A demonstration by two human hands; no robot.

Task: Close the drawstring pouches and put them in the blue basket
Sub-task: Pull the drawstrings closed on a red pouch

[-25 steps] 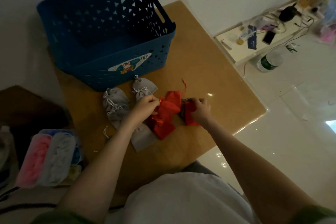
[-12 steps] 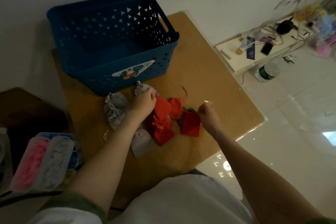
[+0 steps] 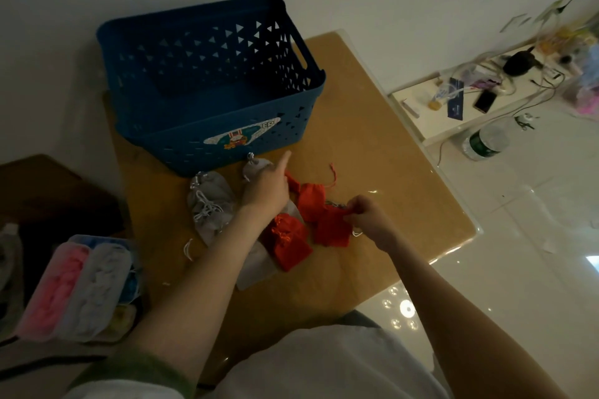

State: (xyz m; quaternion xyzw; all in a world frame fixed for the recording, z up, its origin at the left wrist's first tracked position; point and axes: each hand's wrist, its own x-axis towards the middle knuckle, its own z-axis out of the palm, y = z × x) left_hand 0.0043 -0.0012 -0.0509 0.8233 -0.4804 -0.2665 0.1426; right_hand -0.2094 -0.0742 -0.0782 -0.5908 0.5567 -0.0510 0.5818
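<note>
Drawstring pouches [image 3: 288,243], some red and some grey, lie in a small heap on the tabletop [image 3: 372,172], just in front of the blue basket [image 3: 194,152]. The left hand [image 3: 265,188] has its fingers curled round the thin top end of the middle red pouch [image 3: 311,204], and its first finger sticks out straight toward the basket. The right hand [image 3: 366,220] pinches the top edge of the right red pouch [image 3: 332,232], which lies beside the middle one. Two grey pouches [image 3: 210,204] sit to the left of the left hand, near the basket wall. A flat grey one [image 3: 256,269] lies partly under the left arm. A clear box [image 3: 74,288] with pink and white soft things sits at the left, off the tabletop.
</note>
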